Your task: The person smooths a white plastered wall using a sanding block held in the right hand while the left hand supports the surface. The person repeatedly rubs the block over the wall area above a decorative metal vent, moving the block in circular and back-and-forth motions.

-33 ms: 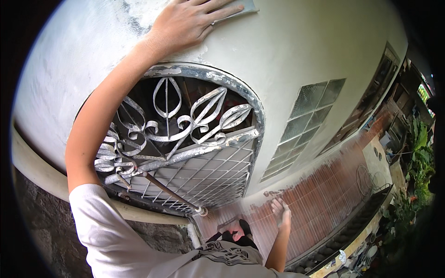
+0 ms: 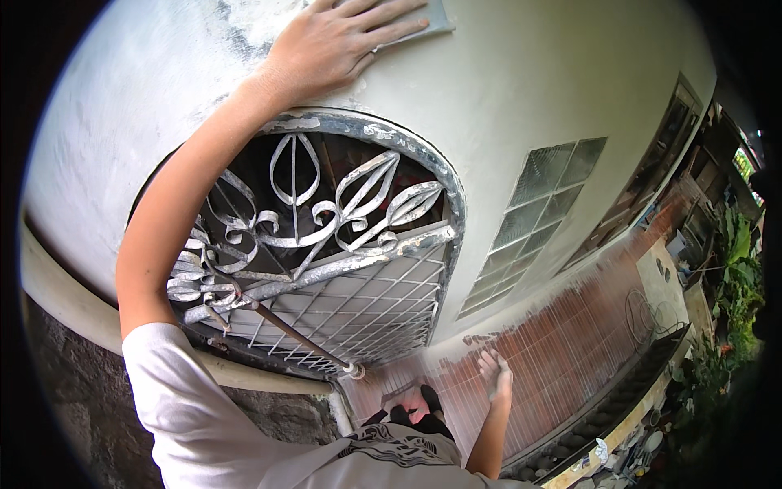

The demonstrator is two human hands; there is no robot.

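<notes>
Raised high, my left hand [image 2: 330,45] presses a pale grey-blue sheet of sandpaper [image 2: 432,18] flat against the white wall [image 2: 505,73]. Its fingers lie over the sheet, and one corner sticks out past the fingertips. Just below that hand is the arched top of a grey metal frame [image 2: 379,130] with chipped paint. Low on the right, my right hand [image 2: 494,376] hangs in the air above the tiled floor, dusty white, with loosely bent fingers apart and nothing in them.
Scrolled ironwork [image 2: 297,240] fills the arch above a lattice gate [image 2: 358,301]. A glass-block window [image 2: 533,220] is set in the wall to the right. White dust streaks the red tiles [image 2: 546,363]. Plants [image 2: 733,269] line the far right; a pale pipe [image 2: 261,379] curves at lower left.
My left hand and the sandpaper have slid very slightly downward on the wall. My right hand stays almost where it was.
</notes>
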